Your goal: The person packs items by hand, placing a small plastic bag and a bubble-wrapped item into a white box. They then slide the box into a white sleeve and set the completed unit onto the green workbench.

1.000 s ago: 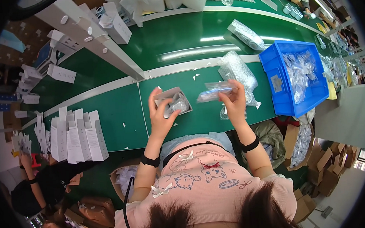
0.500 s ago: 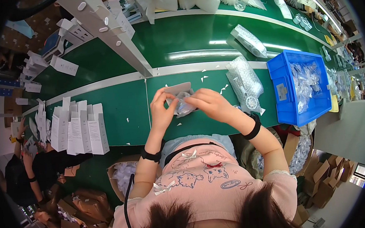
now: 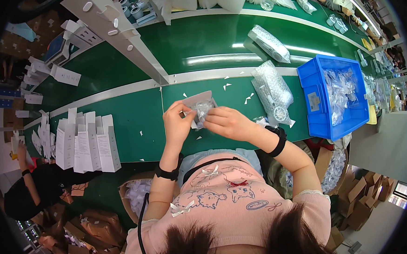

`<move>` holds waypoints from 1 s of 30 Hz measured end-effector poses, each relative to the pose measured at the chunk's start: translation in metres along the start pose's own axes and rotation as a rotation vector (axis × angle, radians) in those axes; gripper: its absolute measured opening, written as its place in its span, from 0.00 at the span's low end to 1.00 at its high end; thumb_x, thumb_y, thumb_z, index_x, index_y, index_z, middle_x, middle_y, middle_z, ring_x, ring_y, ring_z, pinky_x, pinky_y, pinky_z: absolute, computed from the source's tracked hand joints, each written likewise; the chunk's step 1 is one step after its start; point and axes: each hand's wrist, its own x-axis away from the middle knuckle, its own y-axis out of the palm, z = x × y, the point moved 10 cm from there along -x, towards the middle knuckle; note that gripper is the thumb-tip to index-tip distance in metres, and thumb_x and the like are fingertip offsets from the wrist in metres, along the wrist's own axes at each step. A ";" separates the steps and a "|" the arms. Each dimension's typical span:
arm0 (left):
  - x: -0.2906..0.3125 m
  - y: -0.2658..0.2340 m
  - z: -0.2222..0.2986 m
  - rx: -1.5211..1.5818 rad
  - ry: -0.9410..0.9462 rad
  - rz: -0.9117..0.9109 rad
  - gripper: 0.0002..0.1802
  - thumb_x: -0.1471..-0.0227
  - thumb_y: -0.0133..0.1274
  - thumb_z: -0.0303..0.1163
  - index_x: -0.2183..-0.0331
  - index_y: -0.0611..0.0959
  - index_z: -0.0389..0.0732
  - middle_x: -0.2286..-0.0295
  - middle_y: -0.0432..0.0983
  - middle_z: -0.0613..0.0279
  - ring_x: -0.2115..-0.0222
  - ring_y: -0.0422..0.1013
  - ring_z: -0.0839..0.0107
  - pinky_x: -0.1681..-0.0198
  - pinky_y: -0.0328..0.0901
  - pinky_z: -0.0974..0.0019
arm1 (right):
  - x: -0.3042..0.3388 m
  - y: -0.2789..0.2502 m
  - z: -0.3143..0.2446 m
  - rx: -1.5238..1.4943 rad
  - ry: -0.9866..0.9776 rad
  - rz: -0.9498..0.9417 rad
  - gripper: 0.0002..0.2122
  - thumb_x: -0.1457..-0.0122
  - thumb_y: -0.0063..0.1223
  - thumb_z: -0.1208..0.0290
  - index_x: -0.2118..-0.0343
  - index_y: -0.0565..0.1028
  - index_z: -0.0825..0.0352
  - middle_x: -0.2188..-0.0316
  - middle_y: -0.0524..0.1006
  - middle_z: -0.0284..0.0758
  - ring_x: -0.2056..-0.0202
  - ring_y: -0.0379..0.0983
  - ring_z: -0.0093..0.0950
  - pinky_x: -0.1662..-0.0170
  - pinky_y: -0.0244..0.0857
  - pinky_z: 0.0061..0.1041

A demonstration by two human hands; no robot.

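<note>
Over the green tabletop, a small white box point(image 3: 197, 98) stands between my hands with its flap raised at the far side. A crumpled clear plastic bag point(image 3: 203, 109) shows in its mouth; what the bag contains is too unclear to name. My left hand point(image 3: 177, 123) pinches at the box's left edge, thumb and fingers closed. On the other side my right hand point(image 3: 229, 123) curls its fingers round the box's right side, against the bag. Part of the box is hidden behind the fingers.
Right of my hands lies a bubble-wrap package point(image 3: 273, 92), then a blue bin point(image 3: 313, 102) of clear plastic bags. Several white boxes point(image 3: 88, 143) stand at left. Beyond a metal rail, another bubble-wrapped package point(image 3: 270, 44) lies on a green surface. Paper scraps dot the table.
My right hand has shifted down and closer round the box. The far bubble-wrapped package and a white box beyond the rail have moved left. At far left, a co-worker's arms have moved.
</note>
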 end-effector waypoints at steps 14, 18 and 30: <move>0.092 -0.204 -0.157 -1.075 -0.135 0.525 0.37 0.65 0.59 0.39 0.51 0.64 0.41 0.49 0.52 0.49 0.47 0.48 0.55 0.49 0.48 0.46 | 0.039 0.012 0.048 -0.169 0.545 0.291 0.26 0.63 0.61 0.67 0.58 0.64 0.64 0.57 0.62 0.40 0.51 0.55 0.40 0.48 0.49 0.39; 0.122 -0.199 -0.250 -1.097 -0.618 0.194 0.39 0.62 0.52 0.24 0.47 0.56 0.42 0.46 0.47 0.51 0.45 0.44 0.54 0.50 0.41 0.35 | 0.047 0.033 0.069 -0.611 0.614 0.389 0.35 0.64 0.62 0.68 0.51 0.57 0.66 0.54 0.60 0.43 0.49 0.53 0.42 0.47 0.49 0.36; 0.082 -0.005 -0.104 -0.841 -0.200 -0.155 0.39 0.65 0.51 0.24 0.47 0.57 0.41 0.47 0.49 0.52 0.46 0.45 0.52 0.49 0.44 0.41 | 0.048 0.067 0.194 -1.101 0.887 0.381 0.43 0.67 0.64 0.69 0.46 0.51 0.67 0.53 0.63 0.38 0.51 0.60 0.30 0.48 0.53 0.27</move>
